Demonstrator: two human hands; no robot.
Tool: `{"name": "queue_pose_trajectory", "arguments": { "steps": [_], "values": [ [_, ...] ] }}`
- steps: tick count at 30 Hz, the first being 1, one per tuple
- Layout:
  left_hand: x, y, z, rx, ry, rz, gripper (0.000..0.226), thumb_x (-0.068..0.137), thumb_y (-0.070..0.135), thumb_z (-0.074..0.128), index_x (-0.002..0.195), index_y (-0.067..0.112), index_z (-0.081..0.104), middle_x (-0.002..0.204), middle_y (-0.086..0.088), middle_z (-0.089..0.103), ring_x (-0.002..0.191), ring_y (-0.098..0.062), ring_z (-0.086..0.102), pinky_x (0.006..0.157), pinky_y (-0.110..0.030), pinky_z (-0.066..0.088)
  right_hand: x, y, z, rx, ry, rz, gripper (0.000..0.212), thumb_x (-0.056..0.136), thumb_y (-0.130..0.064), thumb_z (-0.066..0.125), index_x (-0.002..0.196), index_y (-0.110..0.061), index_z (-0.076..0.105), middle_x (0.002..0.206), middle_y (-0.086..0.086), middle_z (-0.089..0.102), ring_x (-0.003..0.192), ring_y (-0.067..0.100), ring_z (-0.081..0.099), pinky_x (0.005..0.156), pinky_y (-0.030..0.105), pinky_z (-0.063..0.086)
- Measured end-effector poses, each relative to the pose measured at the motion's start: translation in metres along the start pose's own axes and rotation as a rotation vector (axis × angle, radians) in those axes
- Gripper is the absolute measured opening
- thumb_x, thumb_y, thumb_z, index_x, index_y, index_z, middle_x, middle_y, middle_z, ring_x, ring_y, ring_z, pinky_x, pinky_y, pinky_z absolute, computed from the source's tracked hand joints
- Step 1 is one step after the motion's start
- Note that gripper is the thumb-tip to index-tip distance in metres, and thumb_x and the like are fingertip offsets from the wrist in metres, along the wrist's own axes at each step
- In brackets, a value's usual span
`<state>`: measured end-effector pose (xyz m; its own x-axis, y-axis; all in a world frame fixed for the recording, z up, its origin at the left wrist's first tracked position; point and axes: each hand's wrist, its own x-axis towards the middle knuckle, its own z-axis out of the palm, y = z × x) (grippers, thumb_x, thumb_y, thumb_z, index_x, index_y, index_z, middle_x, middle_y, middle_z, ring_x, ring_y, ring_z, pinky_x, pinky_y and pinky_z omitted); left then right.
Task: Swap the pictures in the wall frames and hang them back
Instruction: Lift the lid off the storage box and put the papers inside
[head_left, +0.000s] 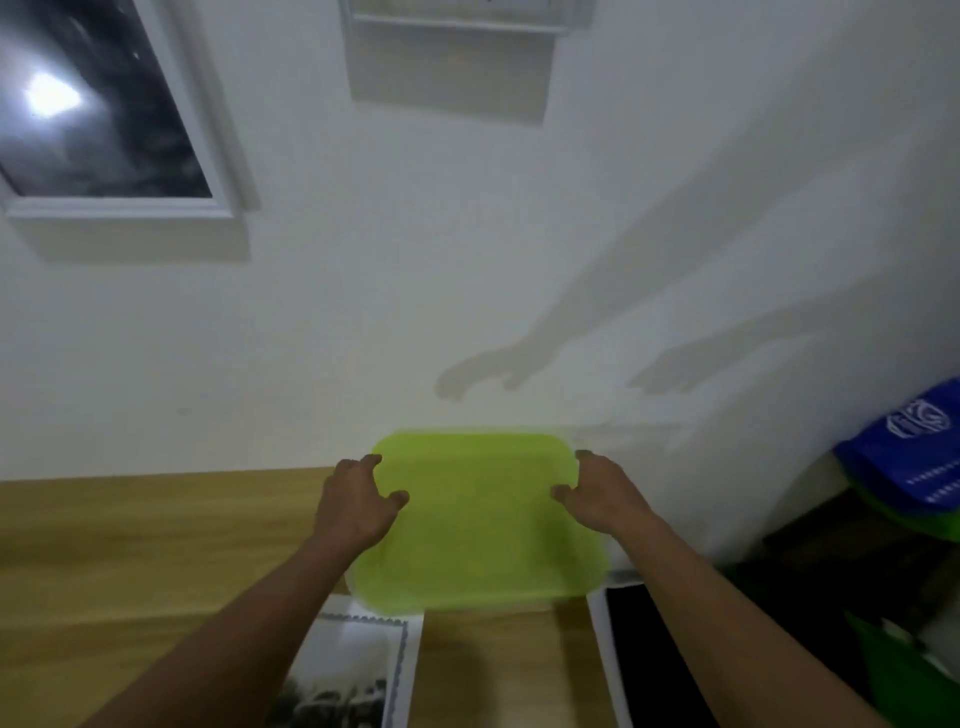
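Note:
A lime-green plastic tray (478, 525) with rounded corners is blurred and sits between my hands, above the wooden table (130, 545) by the wall. My left hand (356, 506) grips its left edge, thumb on top. My right hand (605, 499) grips its right edge the same way. A white wall frame (124, 208) holding a dark picture hangs at upper left. A second white frame (457, 23) hangs at top centre, mostly cut off. A black-and-white print (358, 670) lies on the table under my left forearm. A black sheet with a white border (639, 654) lies under my right forearm.
A blue bag with white print (914, 457) and dark and green items (852, 597) stand at the right, beside the table end. Shadows of my arms fall on the white wall (363, 312).

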<state>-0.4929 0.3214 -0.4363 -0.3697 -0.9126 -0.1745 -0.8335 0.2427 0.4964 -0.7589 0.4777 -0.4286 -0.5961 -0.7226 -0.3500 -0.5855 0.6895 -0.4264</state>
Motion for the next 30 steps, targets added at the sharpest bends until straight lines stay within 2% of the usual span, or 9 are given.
{"name": "queue_pose_trajectory", "arguments": {
  "steps": [3, 6, 7, 11, 15, 18, 20, 25, 30],
  "values": [
    [0.005, -0.024, 0.026, 0.065, -0.058, -0.095, 0.083, 0.073, 0.056, 0.072, 0.138, 0.012, 0.046, 0.131, -0.019, 0.053, 0.118, -0.036, 0.052, 0.092, -0.042, 0.048, 0.014, 0.031, 0.031, 0.036, -0.044, 0.069, 0.06, 0.085, -0.055, 0.062, 0.122, -0.009, 0.053, 0.12, 0.012, 0.057, 0.108, 0.031, 0.059, 0.086, 0.038, 0.052],
    [0.005, -0.031, 0.039, 0.059, -0.088, -0.191, 0.094, 0.079, 0.053, 0.071, 0.146, 0.002, 0.031, 0.136, -0.02, 0.049, 0.123, -0.036, 0.05, 0.091, -0.039, 0.045, 0.019, 0.048, 0.049, 0.044, -0.075, 0.103, 0.053, 0.083, -0.056, 0.062, 0.114, -0.013, 0.06, 0.112, 0.009, 0.062, 0.098, 0.026, 0.062, 0.081, 0.036, 0.054],
    [0.006, -0.033, 0.042, 0.058, -0.1, -0.208, 0.089, 0.08, 0.051, 0.071, 0.143, 0.0, 0.034, 0.135, -0.019, 0.051, 0.122, -0.036, 0.051, 0.089, -0.038, 0.045, 0.024, 0.055, 0.056, 0.05, -0.088, 0.109, 0.052, 0.082, -0.057, 0.062, 0.112, -0.014, 0.063, 0.111, 0.008, 0.065, 0.096, 0.025, 0.063, 0.08, 0.036, 0.055],
    [0.007, -0.039, 0.048, 0.039, -0.125, -0.215, 0.059, 0.077, 0.041, 0.077, 0.116, 0.004, 0.053, 0.12, -0.016, 0.06, 0.11, -0.034, 0.057, 0.078, -0.035, 0.045, 0.02, 0.047, 0.059, 0.061, -0.058, 0.129, 0.058, 0.081, -0.043, 0.071, 0.124, -0.006, 0.059, 0.124, 0.013, 0.059, 0.109, 0.03, 0.06, 0.088, 0.035, 0.053],
    [0.005, -0.039, 0.047, 0.015, -0.123, -0.24, 0.067, 0.076, 0.037, 0.08, 0.126, 0.001, 0.052, 0.125, -0.016, 0.058, 0.114, -0.032, 0.056, 0.084, -0.034, 0.045, 0.019, 0.043, 0.062, 0.105, 0.013, 0.209, 0.061, 0.079, -0.043, 0.076, 0.123, -0.009, 0.05, 0.127, 0.015, 0.046, 0.121, 0.035, 0.047, 0.092, 0.039, 0.046],
    [0.008, -0.04, 0.047, -0.032, -0.133, -0.25, 0.068, 0.075, 0.034, 0.081, 0.127, -0.001, 0.056, 0.126, -0.016, 0.061, 0.112, -0.031, 0.059, 0.091, -0.035, 0.048, 0.027, 0.047, 0.066, 0.211, -0.068, 0.205, 0.058, 0.076, -0.041, 0.081, 0.118, -0.007, 0.061, 0.121, 0.014, 0.062, 0.106, 0.03, 0.061, 0.078, 0.032, 0.051],
    [0.009, -0.04, 0.048, -0.043, -0.133, -0.248, 0.066, 0.076, 0.032, 0.081, 0.127, -0.001, 0.057, 0.124, -0.017, 0.063, 0.11, -0.032, 0.061, 0.09, -0.036, 0.049, 0.03, 0.049, 0.068, 0.24, -0.061, 0.207, 0.054, 0.075, -0.037, 0.082, 0.115, -0.005, 0.064, 0.115, 0.013, 0.066, 0.1, 0.028, 0.063, 0.07, 0.028, 0.046],
    [0.005, -0.039, 0.049, -0.083, -0.085, -0.253, 0.079, 0.073, 0.032, 0.083, 0.137, 0.001, 0.05, 0.129, -0.018, 0.06, 0.115, -0.033, 0.059, 0.096, -0.041, 0.049, 0.028, 0.051, 0.07, 0.328, -0.001, 0.213, 0.058, 0.072, -0.031, 0.086, 0.116, -0.004, 0.059, 0.117, 0.014, 0.065, 0.097, 0.028, 0.061, 0.07, 0.028, 0.044],
    [0.001, -0.039, 0.042, -0.201, -0.032, -0.192, 0.052, 0.073, 0.019, 0.081, 0.12, 0.006, 0.063, 0.109, -0.014, 0.07, 0.096, -0.031, 0.066, 0.083, -0.037, 0.053, 0.017, 0.046, 0.062, 0.394, 0.053, 0.175, 0.065, 0.072, -0.029, 0.087, 0.123, -0.004, 0.054, 0.121, 0.014, 0.063, 0.104, 0.029, 0.062, 0.073, 0.03, 0.045]
  ]
}}
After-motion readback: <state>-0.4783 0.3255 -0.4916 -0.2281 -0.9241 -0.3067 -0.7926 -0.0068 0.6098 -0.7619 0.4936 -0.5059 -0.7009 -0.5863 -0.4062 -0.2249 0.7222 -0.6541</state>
